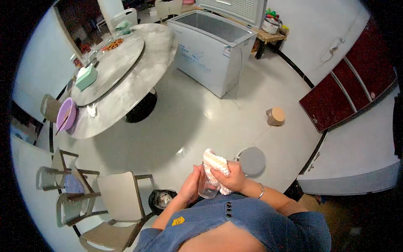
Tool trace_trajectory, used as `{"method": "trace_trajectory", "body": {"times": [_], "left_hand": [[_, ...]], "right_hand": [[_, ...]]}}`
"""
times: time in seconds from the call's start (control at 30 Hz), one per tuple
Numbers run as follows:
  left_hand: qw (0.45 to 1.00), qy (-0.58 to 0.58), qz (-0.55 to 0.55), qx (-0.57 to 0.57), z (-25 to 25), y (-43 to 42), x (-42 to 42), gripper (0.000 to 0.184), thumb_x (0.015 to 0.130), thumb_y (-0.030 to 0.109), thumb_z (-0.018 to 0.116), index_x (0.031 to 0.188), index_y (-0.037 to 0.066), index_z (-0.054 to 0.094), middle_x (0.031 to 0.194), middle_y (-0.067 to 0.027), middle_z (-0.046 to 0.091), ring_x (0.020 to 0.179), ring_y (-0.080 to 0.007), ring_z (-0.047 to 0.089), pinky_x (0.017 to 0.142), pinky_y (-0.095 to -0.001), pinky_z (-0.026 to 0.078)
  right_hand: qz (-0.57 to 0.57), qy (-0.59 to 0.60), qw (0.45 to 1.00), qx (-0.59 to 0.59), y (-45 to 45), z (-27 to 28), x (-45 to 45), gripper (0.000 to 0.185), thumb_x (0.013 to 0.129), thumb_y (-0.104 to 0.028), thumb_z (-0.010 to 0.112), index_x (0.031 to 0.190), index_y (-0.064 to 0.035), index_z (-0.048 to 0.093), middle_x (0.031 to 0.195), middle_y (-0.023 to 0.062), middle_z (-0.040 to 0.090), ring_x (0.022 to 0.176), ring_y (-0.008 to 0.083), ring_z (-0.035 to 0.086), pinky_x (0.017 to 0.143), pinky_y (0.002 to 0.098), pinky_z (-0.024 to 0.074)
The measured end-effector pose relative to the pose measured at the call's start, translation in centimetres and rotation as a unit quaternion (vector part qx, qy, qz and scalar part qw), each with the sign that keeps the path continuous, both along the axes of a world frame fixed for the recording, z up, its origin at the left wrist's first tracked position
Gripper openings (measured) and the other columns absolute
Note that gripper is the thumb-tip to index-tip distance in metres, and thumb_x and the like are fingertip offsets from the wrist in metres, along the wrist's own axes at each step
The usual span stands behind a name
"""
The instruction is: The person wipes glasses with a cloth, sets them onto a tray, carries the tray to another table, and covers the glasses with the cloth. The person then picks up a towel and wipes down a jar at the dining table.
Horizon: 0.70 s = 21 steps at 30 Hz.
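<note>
Gripped in left hand: clear ribbed glass; right hand holds white cloth against it, freezer far.

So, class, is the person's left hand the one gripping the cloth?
No, the right hand grips the cloth, while the left hand holds the glass by its side.

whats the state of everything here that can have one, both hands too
left hand: closed around the glass
right hand: gripping the cloth
glass: held, contents not clear
cloth: bunched, against the glass
chest freezer: lid raised, open
trash bin: open, bag-lined, waste inside
tissue box: tissue sticking out
purple basin: uncovered, at the table's edge
</note>
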State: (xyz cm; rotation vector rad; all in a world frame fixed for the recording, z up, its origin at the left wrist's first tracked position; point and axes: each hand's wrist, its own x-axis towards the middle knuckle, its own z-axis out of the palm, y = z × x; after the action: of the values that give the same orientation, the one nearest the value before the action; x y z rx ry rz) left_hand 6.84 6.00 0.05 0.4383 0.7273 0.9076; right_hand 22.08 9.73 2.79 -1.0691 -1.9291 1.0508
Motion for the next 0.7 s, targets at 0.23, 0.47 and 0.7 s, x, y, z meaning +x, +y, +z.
{"method": "trace_trajectory", "body": {"times": [0.23, 0.47, 0.7], "left_hand": [[0.992, -0.119, 0.016, -0.024, 1.3, -1.2, -1.2, 0.055, 0.084, 0.05, 0.018, 0.122, 0.011, 0.027, 0.112, -0.0111, 0.044, 0.093, -0.0264, 0.05, 0.062, -0.0391, 0.05], [0.978, -0.142, 0.144, -0.049, 2.0, -1.9, 0.1, 0.057, 0.084, 0.051, 0.016, 0.121, 0.01, 0.027, 0.116, -0.0101, 0.04, 0.098, -0.0262, 0.047, 0.062, -0.0364, 0.049], [0.967, -0.089, 0.24, -0.021, 1.1, -1.1, -0.1, 0.056, 0.084, 0.05, 0.026, 0.113, 0.003, 0.036, 0.095, -0.0091, 0.052, 0.08, -0.0187, 0.055, 0.062, -0.0304, 0.049]], "right_hand": [[0.091, 0.068, 0.993, -0.012, -0.2, 1.7, -1.9, 0.024, 0.07, -0.021, 0.06, 0.082, -0.0002, 0.057, 0.065, 0.0144, 0.057, 0.057, 0.0242, 0.058, 0.052, 0.0312, 0.045], [0.146, 0.15, 0.962, -0.174, 1.7, 2.1, -2.7, 0.021, 0.075, -0.013, 0.056, 0.088, 0.0039, 0.056, 0.075, 0.0105, 0.061, 0.067, 0.0141, 0.057, 0.058, 0.026, 0.0454], [0.221, 0.101, 0.967, -0.081, 5.1, 1.8, -4.5, 0.031, 0.078, -0.013, 0.05, 0.105, 0.004, 0.045, 0.093, 0.0155, 0.056, 0.084, 0.0214, 0.055, 0.073, 0.03, 0.0427]]}}
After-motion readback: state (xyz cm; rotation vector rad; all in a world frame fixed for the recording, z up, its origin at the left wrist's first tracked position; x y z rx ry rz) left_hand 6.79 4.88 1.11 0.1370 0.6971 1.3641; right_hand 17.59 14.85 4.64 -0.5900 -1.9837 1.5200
